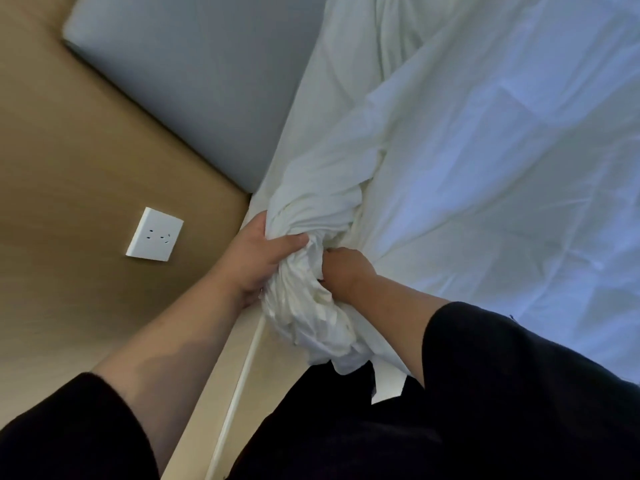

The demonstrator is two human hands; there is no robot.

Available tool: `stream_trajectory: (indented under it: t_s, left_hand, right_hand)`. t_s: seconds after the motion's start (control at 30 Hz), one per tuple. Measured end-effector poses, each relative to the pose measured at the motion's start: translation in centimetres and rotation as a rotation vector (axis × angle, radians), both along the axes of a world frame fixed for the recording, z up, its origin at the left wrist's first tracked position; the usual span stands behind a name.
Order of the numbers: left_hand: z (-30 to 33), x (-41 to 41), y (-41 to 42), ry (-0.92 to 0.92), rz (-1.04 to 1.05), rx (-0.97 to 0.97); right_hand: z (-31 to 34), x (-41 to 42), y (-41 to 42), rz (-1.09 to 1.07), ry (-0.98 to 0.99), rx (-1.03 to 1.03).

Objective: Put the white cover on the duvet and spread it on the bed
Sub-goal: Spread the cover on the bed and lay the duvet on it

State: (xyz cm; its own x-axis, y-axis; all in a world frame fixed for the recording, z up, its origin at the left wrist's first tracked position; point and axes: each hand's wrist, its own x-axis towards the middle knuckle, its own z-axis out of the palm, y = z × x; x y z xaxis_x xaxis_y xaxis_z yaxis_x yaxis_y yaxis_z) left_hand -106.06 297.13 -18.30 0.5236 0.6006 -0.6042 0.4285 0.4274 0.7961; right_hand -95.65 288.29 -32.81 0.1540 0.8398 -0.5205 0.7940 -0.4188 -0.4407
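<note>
1. White cover (311,299): bunched into a thick twisted wad at the near corner of the bed (519,150), the rest trailing up and across the mattress in loose wrinkles.
2. Duvet: cannot be told apart from the cover; all the fabric is white, so how much is inside is unclear.
3. Left hand (258,259): fingers curled round the top of the wad, thumb lying across it.
4. Right hand (341,268): fingers dug into the wad's folds from the other side, gripping it; fingertips are hidden in the cloth.
5. Progress: looks mid-way, likely working a corner into place. Cover is not smoothed and nothing is spread flat yet; shaking out and spreading are left.
6. Around: grey headboard (194,84) on a tan wall, white socket (154,234) on it, black sleeves low in frame.
</note>
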Motion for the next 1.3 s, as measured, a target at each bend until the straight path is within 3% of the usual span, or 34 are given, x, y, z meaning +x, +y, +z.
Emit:
stream_trajectory:
  t_s: [0.2, 0.53, 0.6, 0.67, 0.73, 0.87, 0.93, 1.03, 1.1, 1.2, 1.3]
  left_hand:
    - [-1.2, -2.4, 0.0, -0.014, -0.037, -0.052]
    - [-3.3, -2.9, 0.9, 0.064, 0.119, -0.029]
    - [-4.0, -1.9, 1.0, 0.141, 0.141, 0.033]
    - [-4.4, -0.8, 1.2, 0.219, 0.116, 0.071]
    - [-4.5, 0.4, 1.1, 0.258, 0.015, 0.063]
    - [-4.1, 3.4, -1.0, 0.248, -0.262, -0.028]
    - [-3.8, 4.8, -2.1, 0.223, -0.494, -0.001]
    - [-4.2, 5.9, -3.1, 0.160, -0.747, 0.020]
    - [-5.3, 5.7, -3.1, 0.220, -0.844, 0.153]
    - [-7.6, 3.9, -2.6, 0.216, -0.864, 0.310]
    - [-10.3, 1.8, -1.5, 0.301, -0.701, 0.511]
  right_hand:
    - [-4.1, -0.2, 1.1, 0.052, -0.152, -0.089]
    - [-9.3, 1.1, 3.1, -0.063, -0.071, -0.139]
    - [-8.4, 0.2, 3.1, -0.113, 0.080, -0.039]
    - [-5.8, -0.4, 2.4, -0.200, 0.471, 0.062]
    - [-2.9, -0.2, 0.4, -0.424, 0.879, 0.161]
    - [2.2, 2.2, -4.6, -0.976, 1.258, 0.180]
    - [4.3, 3.7, -6.2, -1.101, 1.366, 0.200]
    - [6.0, 5.3, -7.2, -1.142, 1.142, 0.233]
    - [6.5, 5.8, -7.5, -1.172, 0.966, 0.194]
    - [7.0, 5.6, -7.3, -1.204, 0.791, 0.139]
    - [7.3, 5.9, -7.0, -1.306, 0.725, 0.068]
